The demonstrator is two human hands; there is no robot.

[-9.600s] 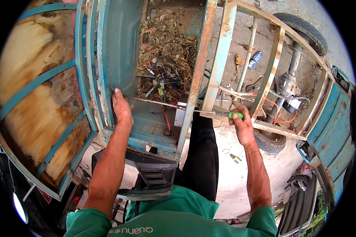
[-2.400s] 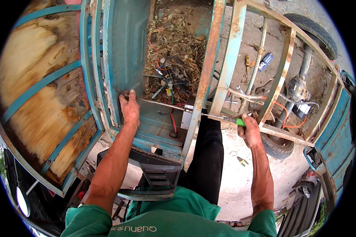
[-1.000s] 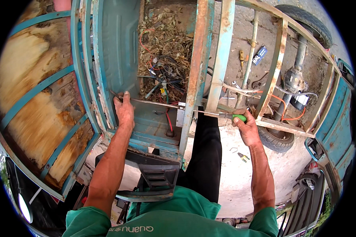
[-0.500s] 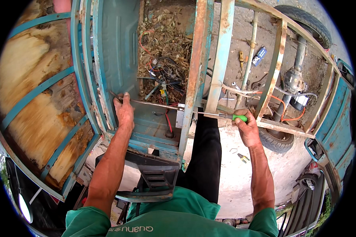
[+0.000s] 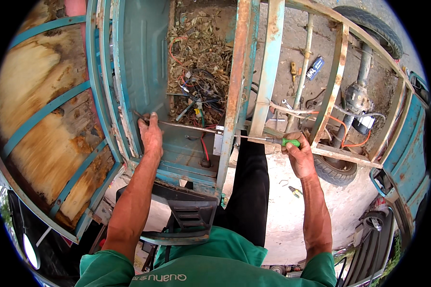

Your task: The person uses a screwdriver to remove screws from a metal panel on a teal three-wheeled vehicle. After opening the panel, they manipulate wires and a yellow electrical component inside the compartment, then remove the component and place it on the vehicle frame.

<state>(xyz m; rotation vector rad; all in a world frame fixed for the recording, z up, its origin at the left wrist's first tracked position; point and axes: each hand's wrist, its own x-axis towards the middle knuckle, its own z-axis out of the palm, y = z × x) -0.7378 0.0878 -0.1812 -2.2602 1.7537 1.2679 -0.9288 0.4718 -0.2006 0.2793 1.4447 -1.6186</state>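
Observation:
My right hand (image 5: 300,157) is closed around the green handle of a screwdriver (image 5: 290,142). Its thin shaft points left toward a small metal bracket (image 5: 218,140) on the rusty teal frame post (image 5: 235,81); the tip is hidden at the post. With my left hand (image 5: 151,136) I grip a thin metal rod (image 5: 182,126) near its left end. That rod runs across the teal compartment to the bracket's upper part. Just below it, red wires (image 5: 205,147) rise from the compartment floor.
Dry leaves and tangled wires (image 5: 203,93) lie beyond the rod. Right of the post are open frame bars (image 5: 331,86), an axle (image 5: 358,98) and wheels (image 5: 337,171). Pliers (image 5: 295,191), a yellow-handled tool (image 5: 293,69) and a blue box (image 5: 315,68) lie on the ground.
The screwdriver handle shows a slightly different side, as if turned a little. Both hands stay in nearly the same place.

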